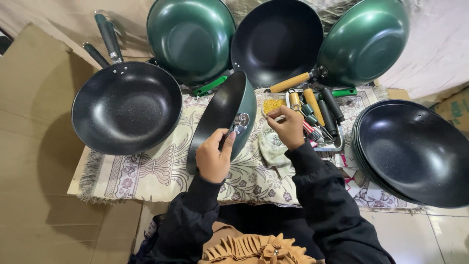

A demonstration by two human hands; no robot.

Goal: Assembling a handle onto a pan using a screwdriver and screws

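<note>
one patterned cloth [146, 171] with a fringed edge covers the low work surface; it lies over flattened cardboard [34, 122] on the left, and pale floor tiles [439, 234] show at lower right. a light sheet [435, 44] hangs behind the work area. on the cloth's left part rests a black speckled pan [127, 107] with two dark handles pointing away from the viewer. along the back, three pans lean upright: a green one [190, 36], a black one [276, 41] with a wooden handle, and a second green one [364, 41]. at right sits a stack of handleless black pans [415, 151], their rims nested closely. a shallow tray [337, 144] between the stack and the hands carries loose handles in wood and black, with a small heap of yellow fasteners [272, 104] just beside them. the left hand [214, 156] is closed around the rim of a green-bodied pan [222, 117], held on edge and tilted, its metal handle bracket [240, 122] facing the viewer, above the middle of the cloth. the right hand [288, 128] pinches a small item between fingertips, too small to identify, just right of the bracket. a crumpled pale rag [271, 149] lies under the right wrist. black sleeves cover both forearms.
</note>
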